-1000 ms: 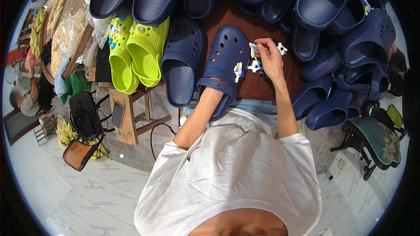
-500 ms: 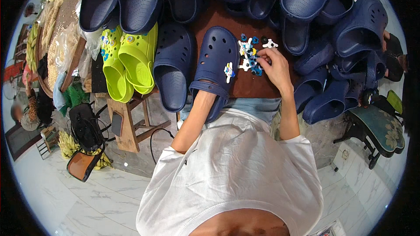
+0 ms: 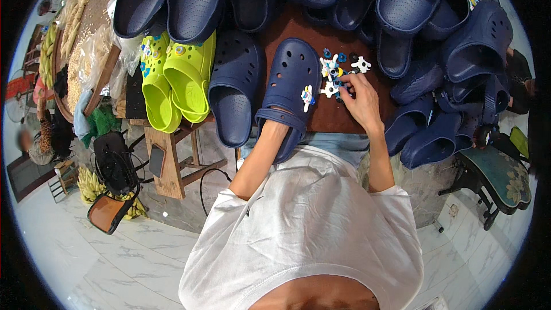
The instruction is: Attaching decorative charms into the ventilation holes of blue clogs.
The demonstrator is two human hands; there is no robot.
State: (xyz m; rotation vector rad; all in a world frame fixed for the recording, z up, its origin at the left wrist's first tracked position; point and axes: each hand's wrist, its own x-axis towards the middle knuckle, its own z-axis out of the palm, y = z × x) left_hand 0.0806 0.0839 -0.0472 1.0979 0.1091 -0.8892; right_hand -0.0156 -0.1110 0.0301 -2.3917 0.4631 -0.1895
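My left hand (image 3: 276, 128) reaches under the heel strap into a navy blue clog (image 3: 291, 80), its fingers hidden inside. A white cartoon-figure shoe charm (image 3: 308, 98) sits on that clog's right side. Just right of the clog, my right hand (image 3: 363, 100) bends over a small pile of white, blue and black charms (image 3: 329, 68). Its thumb and fingertips come together at the pile's edge; what they pinch is too small to make out. One white charm (image 3: 361, 64) lies a little apart, beyond the fingers. Another navy clog (image 3: 234, 83) rests to the left.
Two lime green clogs (image 3: 187, 83) with charms stand farther left on the brown tabletop (image 3: 321, 120). Navy clogs (image 3: 198, 6) line the far side, and more (image 3: 427, 140) crowd the right. A wooden stool (image 3: 166, 166) and a black bag (image 3: 112, 158) are at lower left.
The whole view has shifted slightly, so the clogs sit a little farther right and lower. My right hand stays at the charms, its fingers drawn closer together. My left hand remains in the clog.
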